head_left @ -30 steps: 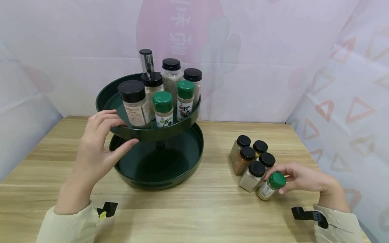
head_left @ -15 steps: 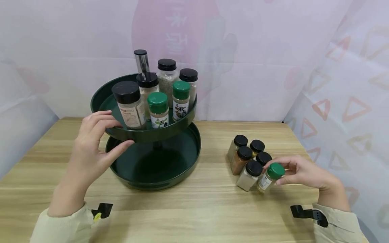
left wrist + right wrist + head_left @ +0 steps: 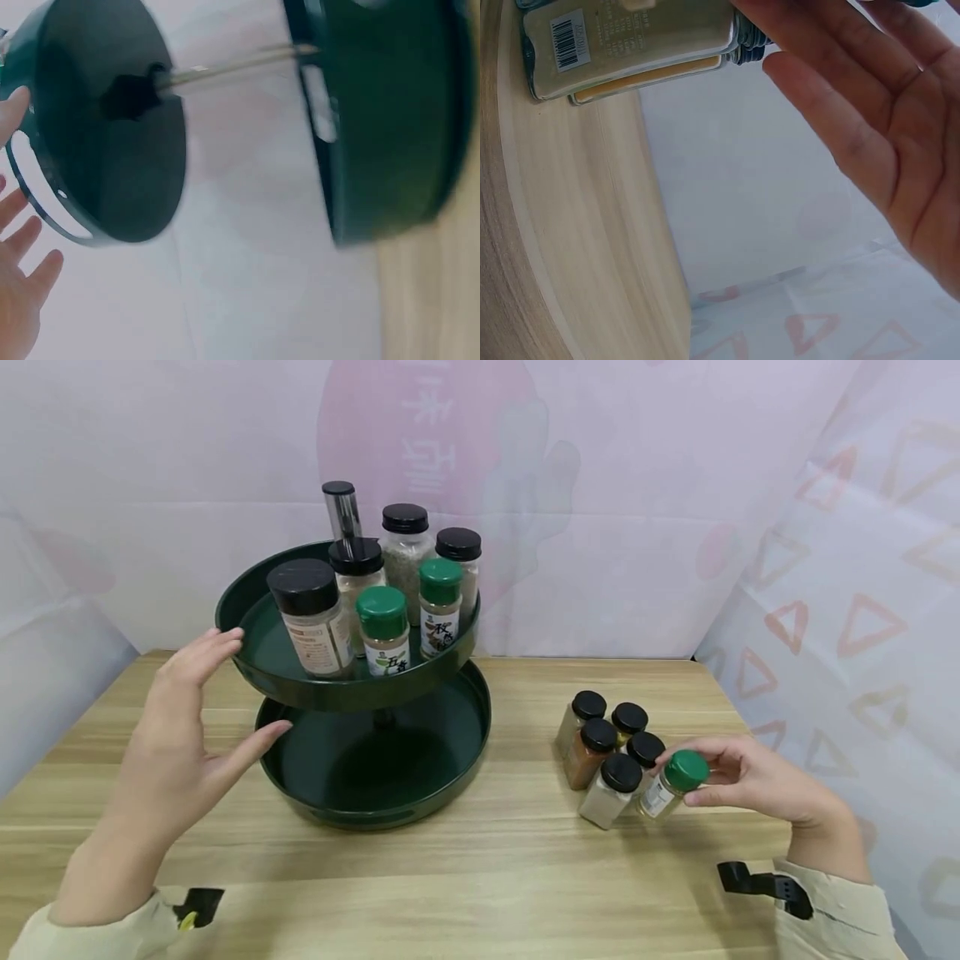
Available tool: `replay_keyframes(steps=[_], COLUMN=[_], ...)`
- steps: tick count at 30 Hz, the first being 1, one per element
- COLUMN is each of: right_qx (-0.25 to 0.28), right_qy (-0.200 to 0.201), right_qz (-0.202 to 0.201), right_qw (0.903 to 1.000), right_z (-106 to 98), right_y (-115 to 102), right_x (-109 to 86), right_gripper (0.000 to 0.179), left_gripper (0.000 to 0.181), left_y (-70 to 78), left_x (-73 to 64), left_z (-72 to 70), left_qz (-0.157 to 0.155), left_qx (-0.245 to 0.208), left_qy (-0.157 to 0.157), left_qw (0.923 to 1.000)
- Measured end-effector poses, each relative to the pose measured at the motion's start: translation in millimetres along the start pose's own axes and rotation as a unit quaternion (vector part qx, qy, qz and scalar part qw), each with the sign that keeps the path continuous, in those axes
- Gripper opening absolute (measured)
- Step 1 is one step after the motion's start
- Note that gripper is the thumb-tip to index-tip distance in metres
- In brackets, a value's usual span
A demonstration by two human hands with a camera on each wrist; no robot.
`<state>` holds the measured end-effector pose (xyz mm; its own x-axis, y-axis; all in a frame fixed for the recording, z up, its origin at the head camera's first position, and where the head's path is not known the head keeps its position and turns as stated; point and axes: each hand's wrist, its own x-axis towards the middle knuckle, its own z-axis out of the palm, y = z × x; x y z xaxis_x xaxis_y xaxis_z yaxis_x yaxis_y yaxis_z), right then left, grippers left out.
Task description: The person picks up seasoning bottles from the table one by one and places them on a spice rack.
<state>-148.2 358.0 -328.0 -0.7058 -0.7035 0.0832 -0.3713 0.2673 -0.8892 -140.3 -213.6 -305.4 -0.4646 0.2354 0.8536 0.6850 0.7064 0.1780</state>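
In the head view my right hand (image 3: 757, 785) pinches a small spice jar (image 3: 658, 798) with a green cap, its fingers and thumb near the cap. The jar leans slightly, beside a cluster of black-lidded spice jars (image 3: 606, 803). My left hand (image 3: 168, 731) is spread, thumb apart from fingers, just left of the dark green two-tier turntable rack (image 3: 352, 695) and holding nothing. The left wrist view shows that hand's fingers (image 3: 45, 274) near the upper tray's slotted rim. In the right wrist view, the palm (image 3: 922, 150) shows, while the held jar is mostly out of frame.
On the upper tray stand a large black-lidded jar (image 3: 318, 643), two green-capped jars (image 3: 387, 657) and several other black-lidded ones. A chrome post (image 3: 343, 514) rises behind them. The lower tray (image 3: 375, 817) is below. White printed cloth (image 3: 615, 568) closes off the table's back and sides.
My left hand has let go of the upper tray's rim and moved left. My right hand has brought the green-capped jar slightly higher in view. The head view has shifted slightly.
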Motion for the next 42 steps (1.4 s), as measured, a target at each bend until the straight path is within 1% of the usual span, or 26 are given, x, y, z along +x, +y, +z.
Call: replay_keyframes(steps=[3,8,10,14,16,18,20,21,23,24,26,30,35,37,39,42], right_qx=[-0.004,0.0,0.007,0.013,0.007,0.0,-0.009,-0.008,-0.003,0.0,0.008,0.007,-0.01,-0.014,-0.021,-0.028], right_qy=[0.005,0.005,0.003,0.004,0.01,0.015,0.023,0.025,0.023,0.022,0.019,0.021,0.031,0.032,0.035,0.04], right_qz=[0.013,0.0,-0.015,-0.013,-0.011,-0.012,-0.009,-0.01,-0.013,-0.013,-0.017,-0.026,-0.033,-0.042,-0.041,-0.033], right_qw=[0.9999,1.0,0.9999,0.9998,0.9999,0.9998,0.9997,0.9996,0.9996,0.9997,0.9997,0.9994,0.9989,0.9985,0.9984,0.9982], right_z=[-1,-1,0,-1,-2,-2,-2,-3,-3,-3,-3,-2,-2,-2,-2,-3], right_y=[0,-1,-1,-1,-2,-2,-3,-4,-4,-4,-3,-2,-4,-4,-5,-5], right_x=[-0.2,0.2,0.7,-0.3,-1.7,-3.8,-5.7,-6.2,-6.4,-5.9,-4.6,-3.5,-3.2,-3.3,-3.9,-4.8], right_gripper=[0.044,0.045,0.046,0.044,0.044,0.044,0.045,0.045,0.046,0.045,0.045,0.045,0.048,0.048,0.048,0.048], left_gripper=[0.087,0.086,0.085,0.084,0.082,0.072,0.061,0.058,0.063,0.066,0.066,0.056,0.045,0.041,0.038,0.036], left_y=[-5.1,-11.8,-15.3,-23.7,-25.5,-26.6,-27.1,-27.2,-27.6,-27.7,-28.7,-31.2,-33.1,-33.7,-34.9,-37.2], left_x=[-8.3,-18.6,-23.1,-34.3,-38.9,-42.2,-45.6,-47.5,-51.2,-53.1,-56.5,-58.4,-55.2,-54.2,-53.8,-54.3], left_z=[-7.0,-15.0,-16.2,-16.3,-15.3,-12.6,-8.8,-6.8,-2.6,-0.9,1.7,4.8,8.6,11.1,13.8,17.5], left_qz=[-0.004,0.001,0.006,-0.006,-0.015,-0.021,-0.026,-0.03,-0.034,-0.039,-0.044,-0.049,-0.058,-0.059,-0.057,-0.049], left_qx=[0.023,0.036,0.036,0.033,0.033,0.028,0.025,0.021,0.013,0.01,0.009,0.009,-0.005,-0.005,-0.004,-0.003], left_qy=[0.001,0.011,0.006,-0.042,-0.078,-0.118,-0.161,-0.181,-0.213,-0.227,-0.252,-0.299,-0.341,-0.351,-0.355,-0.351], left_qw=[0.9997,0.9993,0.9993,0.9985,0.9963,0.9924,0.9862,0.9828,0.9763,0.973,0.9666,0.9528,0.9381,0.9343,0.9331,0.9351])
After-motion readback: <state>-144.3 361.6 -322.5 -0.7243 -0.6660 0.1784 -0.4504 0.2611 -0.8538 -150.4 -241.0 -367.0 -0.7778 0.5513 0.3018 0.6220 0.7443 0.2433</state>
